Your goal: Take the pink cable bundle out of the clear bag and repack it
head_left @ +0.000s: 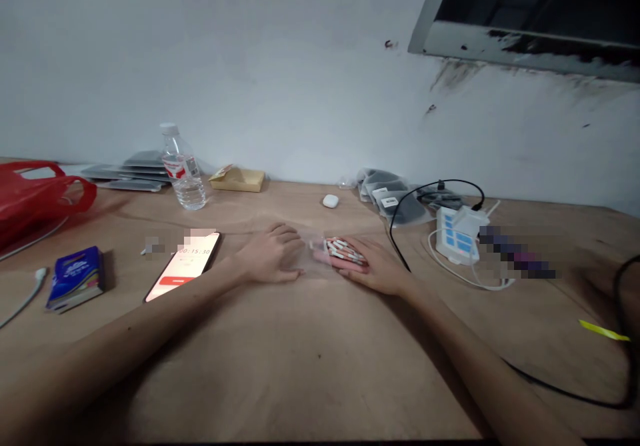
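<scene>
In the head view, my right hand [377, 263] curls around the right side of a pinkish packet of small orange-and-white sticks [345, 251] on the table. Exactly what the sticks are I cannot make out. Some blurred clear plastic [315, 253] shows at the packet's left side. My left hand [273, 254] lies palm down to the left, its fingers stretched toward that plastic and slightly blurred. Nothing shows in its grasp, and whether the fingertips touch the plastic is unclear. Beyond both hands sits a small white case [331, 201].
Left of my forearm lie a lit phone [187, 263] and a blue tissue pack [77, 276]. Behind stand a water bottle [185, 173] and a yellow box [237, 179]. A red bag [30, 199] is far left. Grey packets [393, 196] and a corded white power strip [457, 236] occupy the right.
</scene>
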The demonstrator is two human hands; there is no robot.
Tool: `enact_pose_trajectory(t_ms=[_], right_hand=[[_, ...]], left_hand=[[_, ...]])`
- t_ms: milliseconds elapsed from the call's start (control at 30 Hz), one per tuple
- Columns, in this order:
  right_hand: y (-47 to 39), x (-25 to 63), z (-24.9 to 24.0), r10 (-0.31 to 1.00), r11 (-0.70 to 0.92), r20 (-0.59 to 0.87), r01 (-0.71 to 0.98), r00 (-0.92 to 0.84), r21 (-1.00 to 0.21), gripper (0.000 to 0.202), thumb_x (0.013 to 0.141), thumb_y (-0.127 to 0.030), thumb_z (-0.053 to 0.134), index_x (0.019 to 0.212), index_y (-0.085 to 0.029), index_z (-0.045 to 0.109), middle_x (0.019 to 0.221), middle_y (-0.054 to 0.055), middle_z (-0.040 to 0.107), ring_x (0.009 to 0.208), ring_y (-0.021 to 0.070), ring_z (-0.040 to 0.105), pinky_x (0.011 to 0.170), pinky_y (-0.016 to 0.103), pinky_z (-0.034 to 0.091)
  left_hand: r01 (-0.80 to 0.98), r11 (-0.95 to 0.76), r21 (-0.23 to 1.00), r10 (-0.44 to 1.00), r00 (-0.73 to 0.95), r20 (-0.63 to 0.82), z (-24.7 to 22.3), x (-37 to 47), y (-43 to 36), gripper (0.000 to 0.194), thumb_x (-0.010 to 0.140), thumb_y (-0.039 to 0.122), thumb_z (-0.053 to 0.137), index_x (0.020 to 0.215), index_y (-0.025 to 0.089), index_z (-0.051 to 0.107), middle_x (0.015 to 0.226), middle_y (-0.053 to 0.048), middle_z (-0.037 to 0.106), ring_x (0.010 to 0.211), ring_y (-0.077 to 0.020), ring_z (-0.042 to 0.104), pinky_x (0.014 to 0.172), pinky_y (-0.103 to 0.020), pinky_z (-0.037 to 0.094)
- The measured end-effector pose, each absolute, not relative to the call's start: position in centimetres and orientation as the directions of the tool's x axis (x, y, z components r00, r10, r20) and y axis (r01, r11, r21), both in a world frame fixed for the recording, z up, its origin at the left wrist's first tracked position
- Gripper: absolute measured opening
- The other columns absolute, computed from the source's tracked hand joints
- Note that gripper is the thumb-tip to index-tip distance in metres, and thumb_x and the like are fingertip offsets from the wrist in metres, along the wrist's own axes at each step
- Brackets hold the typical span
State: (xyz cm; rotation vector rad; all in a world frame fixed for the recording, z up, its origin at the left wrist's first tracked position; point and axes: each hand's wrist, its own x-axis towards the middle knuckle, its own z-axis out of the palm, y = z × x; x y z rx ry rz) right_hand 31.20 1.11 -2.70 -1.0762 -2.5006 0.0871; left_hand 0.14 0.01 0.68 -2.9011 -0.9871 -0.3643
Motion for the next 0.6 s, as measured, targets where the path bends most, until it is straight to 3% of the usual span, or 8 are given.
enact_pose_trajectory(t_ms=[133, 233, 333, 433, 500, 600], right_hand=[[1.6, 31.3, -3.2, 0.771, 0.608, 0.370, 0.772, -0.519, -0.186, 0.057, 0.088, -0.046, 0.064, 0.138, -0.023, 0.052, 0.128, 0.012, 0.068, 0.112, 0.0329, 0.066, 0.092, 0.046, 0.052], [2.1, 31.7, -3.4, 0.819, 0.509, 0.386, 0.848, -0.423, -0.150, 0.057, 0.087, -0.050, 0.064, 0.134, -0.020, 0.055, 0.119, 0.015, 0.071, 0.103, 0.0352, 0.068, 0.084, 0.047, 0.053], [2.4, 32.3, -3.4, 0.817, 0.519, 0.382, 0.839, -0.432, -0.160, 0.058, 0.085, -0.050, 0.066, 0.132, -0.018, 0.055, 0.119, 0.016, 0.070, 0.104, 0.0355, 0.067, 0.085, 0.047, 0.053], [2.4, 32.8, -3.0, 0.798, 0.579, 0.341, 0.790, -0.498, -0.202, 0.058, 0.082, -0.050, 0.070, 0.129, -0.019, 0.055, 0.122, 0.015, 0.068, 0.108, 0.0348, 0.065, 0.090, 0.047, 0.052], [1.9, 32.7, -2.5, 0.779, 0.614, 0.317, 0.761, -0.541, -0.211, 0.057, 0.080, -0.046, 0.071, 0.129, -0.020, 0.055, 0.123, 0.014, 0.068, 0.110, 0.0347, 0.064, 0.092, 0.048, 0.051], [0.7, 31.4, -1.9, 0.710, 0.699, 0.299, 0.689, -0.637, -0.192, 0.063, 0.078, -0.035, 0.070, 0.136, -0.022, 0.051, 0.129, 0.013, 0.065, 0.114, 0.0350, 0.062, 0.096, 0.050, 0.048]], left_hand=[[0.585, -0.810, -0.044, 0.560, 0.793, 0.243, 0.2, 0.2, 0.5, 0.032, 0.099, 0.045, 0.049, 0.101, 0.020, 0.069, 0.108, -0.011, 0.072, 0.112, -0.0283, 0.061, 0.102, -0.044, 0.041], [0.702, -0.710, -0.064, 0.677, 0.704, 0.213, -0.2, 0.3, 0.6, 0.034, 0.104, 0.037, 0.040, 0.099, 0.018, 0.067, 0.107, -0.013, 0.071, 0.108, -0.0289, 0.063, 0.096, -0.046, 0.045], [0.809, -0.586, -0.051, 0.786, 0.583, 0.204, -0.8, 0.5, 0.6, 0.036, 0.104, 0.032, 0.034, 0.117, 0.014, 0.062, 0.126, -0.018, 0.065, 0.122, -0.0314, 0.058, 0.101, -0.049, 0.043], [0.844, -0.535, -0.045, 0.823, 0.532, 0.198, -1.7, 0.5, 0.6, 0.057, 0.103, 0.048, 0.033, 0.145, 0.009, 0.043, 0.153, -0.024, 0.042, 0.144, -0.0352, 0.038, 0.114, -0.052, 0.031], [0.854, -0.519, -0.041, 0.838, 0.517, 0.175, -2.2, 0.5, 0.7, 0.073, 0.101, 0.059, 0.029, 0.151, 0.007, 0.033, 0.159, -0.025, 0.032, 0.148, -0.0371, 0.030, 0.117, -0.052, 0.025], [0.859, -0.512, -0.017, 0.845, 0.508, 0.165, -2.3, 0.5, 0.8, 0.078, 0.101, 0.062, 0.025, 0.151, 0.003, 0.033, 0.159, -0.026, 0.030, 0.149, -0.0371, 0.028, 0.118, -0.050, 0.024]])
